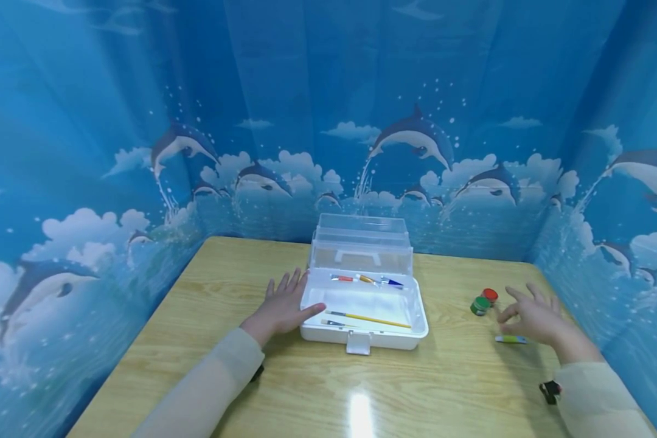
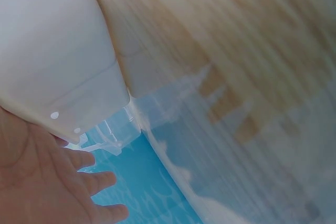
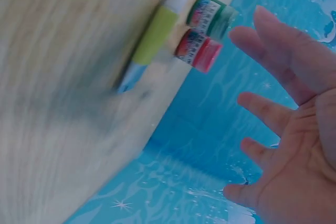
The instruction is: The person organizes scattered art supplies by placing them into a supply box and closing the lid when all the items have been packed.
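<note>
The left hand [image 1: 281, 305] is gripping nothing; its fingers are spreading along the left side of the white box [image 1: 334, 336], the thumb lying over the rim, presumably to steady it. The right hand [image 1: 533, 317] is also holding nothing, its loosely extended fingers hovering over the paint tube [image 1: 511, 339] and beside the green jar [image 1: 479, 306] and red jar [image 1: 490, 295], probably poised for a pick-up. The box is standing open on the table [image 1: 438, 383], its clear lid [image 1: 361, 255] leaning back, apparently for access; brushes, including a long yellow brush [image 1: 378, 320], are lying inside. The left hand is covering part of the rim, both forearms are running out of frame, and the jar labels are remaining unreadable.
</note>
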{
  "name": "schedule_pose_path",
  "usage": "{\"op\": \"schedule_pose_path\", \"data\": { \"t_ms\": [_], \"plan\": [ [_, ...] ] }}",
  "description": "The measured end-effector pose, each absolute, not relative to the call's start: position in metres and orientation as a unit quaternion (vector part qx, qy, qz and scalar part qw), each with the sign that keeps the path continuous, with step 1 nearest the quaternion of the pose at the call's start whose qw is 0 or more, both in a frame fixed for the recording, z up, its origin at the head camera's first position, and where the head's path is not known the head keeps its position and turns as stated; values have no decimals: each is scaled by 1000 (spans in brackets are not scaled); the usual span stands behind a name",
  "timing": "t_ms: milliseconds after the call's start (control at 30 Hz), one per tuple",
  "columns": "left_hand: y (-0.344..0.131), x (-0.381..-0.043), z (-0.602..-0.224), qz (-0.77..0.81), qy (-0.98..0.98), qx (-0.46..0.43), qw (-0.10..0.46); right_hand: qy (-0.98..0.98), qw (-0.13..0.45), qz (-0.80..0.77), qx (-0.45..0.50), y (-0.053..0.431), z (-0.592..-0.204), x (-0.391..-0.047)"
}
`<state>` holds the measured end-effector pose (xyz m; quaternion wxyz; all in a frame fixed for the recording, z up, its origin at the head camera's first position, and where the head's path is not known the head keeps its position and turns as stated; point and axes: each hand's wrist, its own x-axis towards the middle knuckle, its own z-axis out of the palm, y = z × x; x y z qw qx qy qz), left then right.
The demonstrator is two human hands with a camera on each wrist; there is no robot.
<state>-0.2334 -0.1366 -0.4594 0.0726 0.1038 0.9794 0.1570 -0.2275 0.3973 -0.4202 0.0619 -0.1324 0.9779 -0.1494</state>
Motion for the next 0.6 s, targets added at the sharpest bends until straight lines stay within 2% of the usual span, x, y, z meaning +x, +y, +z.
{"op": "schedule_pose_path", "data": {
  "t_ms": [600],
  "plan": [
    [-137,-234,-458,159,979,105,77,984,57,-114,-123,408,-443,-224]
  ]
}}
